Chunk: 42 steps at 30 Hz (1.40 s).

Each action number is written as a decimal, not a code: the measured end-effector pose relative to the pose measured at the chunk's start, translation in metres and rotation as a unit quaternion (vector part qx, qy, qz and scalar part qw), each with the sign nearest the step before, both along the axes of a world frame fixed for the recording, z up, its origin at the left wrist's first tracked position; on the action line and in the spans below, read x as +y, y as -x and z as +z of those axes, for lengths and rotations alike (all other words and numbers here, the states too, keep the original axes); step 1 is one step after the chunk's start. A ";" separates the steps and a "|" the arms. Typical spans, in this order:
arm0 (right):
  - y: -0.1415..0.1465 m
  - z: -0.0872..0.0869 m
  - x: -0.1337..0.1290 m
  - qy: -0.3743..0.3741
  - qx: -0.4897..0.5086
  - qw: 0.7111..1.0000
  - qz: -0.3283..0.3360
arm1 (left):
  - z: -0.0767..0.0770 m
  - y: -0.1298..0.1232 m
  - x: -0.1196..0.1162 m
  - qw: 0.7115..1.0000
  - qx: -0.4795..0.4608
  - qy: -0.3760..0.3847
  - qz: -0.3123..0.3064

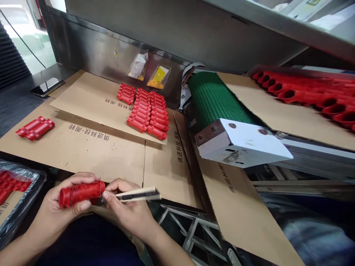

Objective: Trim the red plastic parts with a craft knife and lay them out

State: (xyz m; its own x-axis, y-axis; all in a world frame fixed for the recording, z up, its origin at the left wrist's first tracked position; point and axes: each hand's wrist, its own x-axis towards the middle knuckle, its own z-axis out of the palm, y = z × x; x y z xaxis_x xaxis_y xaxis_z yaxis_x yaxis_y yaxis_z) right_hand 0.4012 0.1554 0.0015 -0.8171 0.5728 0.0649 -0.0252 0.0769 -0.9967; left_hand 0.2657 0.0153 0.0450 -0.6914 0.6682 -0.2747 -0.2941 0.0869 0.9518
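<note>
My left hand (62,207) is wrapped round a red ribbed cylindrical part (81,194), held nearly level over the table's front edge. At the right end of that part, my right hand (127,210) pinches a thin tool with a pale and black handle (138,194); its tip is hidden by the fingers and too small to make out. Beyond the hands, rows of similar red parts (144,109) lie on a cardboard sheet (85,98). Two more red parts (36,128) rest side by side on the cardboard at the left.
Right of the table is a green conveyor belt (216,98) with a white metal end piece (244,142). Red tubes (310,92) stand beyond it on cardboard. Two small bags (138,66) lean on the back wall. A phone (47,87) and a plastic-lined tray (20,207) are at left.
</note>
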 end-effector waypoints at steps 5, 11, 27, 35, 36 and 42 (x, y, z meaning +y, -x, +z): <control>-0.012 -0.001 -0.001 -0.247 0.167 0.952 -0.063 | -0.004 0.003 0.002 0.997 -0.051 -0.039 0.042; -0.005 -0.011 -0.005 -0.246 0.251 0.934 -0.065 | -0.008 0.005 0.000 0.998 -0.042 -0.045 0.010; 0.000 -0.019 -0.006 -0.257 0.251 0.932 -0.048 | -0.007 0.004 0.000 0.998 -0.055 -0.030 0.012; -0.001 -0.015 -0.006 -0.260 0.253 0.930 -0.055 | -0.006 0.004 -0.001 0.998 -0.053 -0.035 0.013; -0.001 -0.014 -0.006 -0.256 0.252 0.932 -0.054 | -0.006 0.004 -0.001 0.998 -0.054 -0.036 0.011; -0.003 -0.012 -0.010 -0.222 0.249 0.941 -0.057 | -0.008 0.004 -0.003 0.998 -0.051 -0.044 0.016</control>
State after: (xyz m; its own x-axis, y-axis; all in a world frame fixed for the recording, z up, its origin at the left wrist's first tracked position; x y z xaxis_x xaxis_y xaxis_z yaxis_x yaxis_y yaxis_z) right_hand 0.4038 0.1458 -0.0102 -0.5577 0.4804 0.6769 -0.4463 0.5140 -0.7325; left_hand 0.2619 0.0128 0.0373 -0.6848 0.6701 -0.2863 -0.3910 -0.0064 0.9204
